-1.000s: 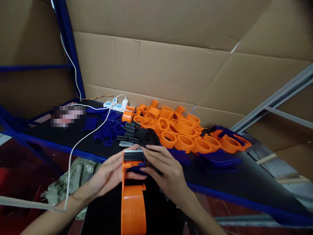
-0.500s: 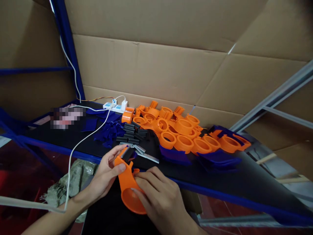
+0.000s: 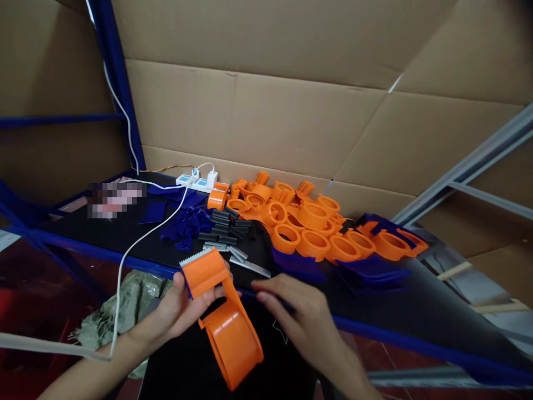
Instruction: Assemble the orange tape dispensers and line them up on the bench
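Note:
My left hand grips an orange plastic tape dispenser by its head, which carries a serrated metal blade at the top edge. The round wheel housing hangs down toward me. My right hand hovers just to the right of it, fingers stretched out and holding nothing, above the blue front edge of the black table. Loose metal blades lie on the table right behind the dispenser.
A pile of orange dispenser bodies covers the table's middle. Black rollers and dark blue plastic parts lie left of it, more blue pieces on the right. A white power strip and cable run left. Cardboard walls stand behind.
My left hand has turned the dispenser so its blade end points up and left. My right hand has let go of the wheel housing and moved to the right, fingers spread.

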`<action>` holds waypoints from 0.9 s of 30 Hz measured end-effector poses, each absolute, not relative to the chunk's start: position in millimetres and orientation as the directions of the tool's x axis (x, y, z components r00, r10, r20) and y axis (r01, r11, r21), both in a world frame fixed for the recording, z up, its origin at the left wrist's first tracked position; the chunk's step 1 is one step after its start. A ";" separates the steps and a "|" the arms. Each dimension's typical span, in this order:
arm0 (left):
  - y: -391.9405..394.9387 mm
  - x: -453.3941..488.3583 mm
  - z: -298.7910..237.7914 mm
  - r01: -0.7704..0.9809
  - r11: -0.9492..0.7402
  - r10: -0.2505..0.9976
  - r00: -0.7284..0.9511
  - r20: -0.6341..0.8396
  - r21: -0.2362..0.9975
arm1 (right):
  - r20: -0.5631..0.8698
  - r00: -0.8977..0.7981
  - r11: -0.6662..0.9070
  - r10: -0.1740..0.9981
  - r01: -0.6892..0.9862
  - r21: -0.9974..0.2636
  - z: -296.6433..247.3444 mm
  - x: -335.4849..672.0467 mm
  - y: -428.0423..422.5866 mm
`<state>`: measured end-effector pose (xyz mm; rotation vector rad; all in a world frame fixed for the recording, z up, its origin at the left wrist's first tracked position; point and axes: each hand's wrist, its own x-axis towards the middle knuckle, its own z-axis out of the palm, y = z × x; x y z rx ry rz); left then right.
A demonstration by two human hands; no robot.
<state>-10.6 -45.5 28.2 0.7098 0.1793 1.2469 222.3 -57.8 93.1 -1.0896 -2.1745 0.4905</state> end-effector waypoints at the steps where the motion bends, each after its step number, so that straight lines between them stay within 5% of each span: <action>1: -44.6 -9.2 28.5 -0.802 0.129 0.924 0.310 0.222 0.583 | 0.444 -0.406 0.595 0.799 0.639 -0.487 95.1 232.6 -51.6; 6: -40.9 -7.6 30.3 -0.775 0.091 0.952 0.253 0.174 0.626 | 0.405 -0.413 0.517 0.816 0.835 -0.189 93.1 287.1 -17.4; 15: -46.5 -6.8 11.3 -0.705 0.109 0.974 0.218 0.067 0.701 | 0.401 -0.384 0.499 0.832 0.833 -0.238 74.3 312.3 -5.8; 21: -45.3 -2.0 12.5 -0.702 0.141 0.968 0.246 0.051 0.698 | 0.457 -0.185 0.438 0.870 0.717 -0.543 85.8 308.8 -9.9; 24: -45.5 -1.7 12.7 -0.713 0.136 0.976 0.216 0.031 0.688 | 0.388 -0.028 0.358 0.921 0.454 -0.816 97.5 298.3 -16.3; 27: -47.7 -2.2 14.5 -0.715 0.103 0.987 0.161 0.020 0.691 | 0.266 -0.055 0.270 0.962 0.101 -0.958 111.1 277.3 -24.2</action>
